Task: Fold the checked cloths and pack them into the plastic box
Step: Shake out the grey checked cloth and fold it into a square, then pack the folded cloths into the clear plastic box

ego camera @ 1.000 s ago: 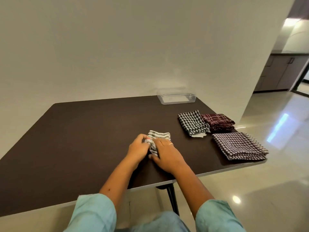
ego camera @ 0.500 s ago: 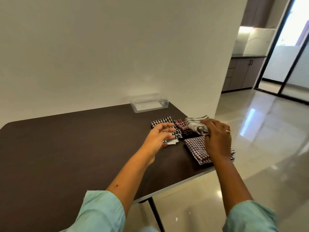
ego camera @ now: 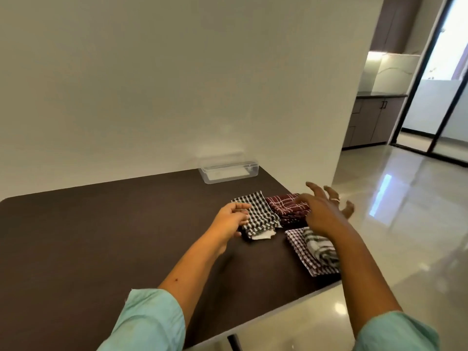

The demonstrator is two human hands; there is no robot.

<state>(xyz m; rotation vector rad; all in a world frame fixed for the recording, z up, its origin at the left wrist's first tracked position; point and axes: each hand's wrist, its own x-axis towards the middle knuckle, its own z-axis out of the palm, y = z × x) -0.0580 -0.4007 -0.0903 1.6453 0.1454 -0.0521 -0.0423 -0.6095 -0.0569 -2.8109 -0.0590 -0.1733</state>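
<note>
Four folded checked cloths (ego camera: 260, 216), one clear plastic box (ego camera: 229, 171), two hands (ego camera: 231, 219).

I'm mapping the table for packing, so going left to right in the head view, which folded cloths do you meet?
Black-and-white cloth → maroon cloth. The purple cloth and the grey-striped cloth on top of it overlap, so I leave them out.

Box (ego camera: 228, 168) behind cloths (ego camera: 260, 216), seemingly apart.

Right hand (ego camera: 323, 211): fingers spread, empty, above the maroon cloth (ego camera: 286, 206).
Left hand (ego camera: 231, 217): loosely curled, beside the black-checked cloth (ego camera: 258, 214).
Plastic box (ego camera: 228, 168): far, by the wall.
</note>
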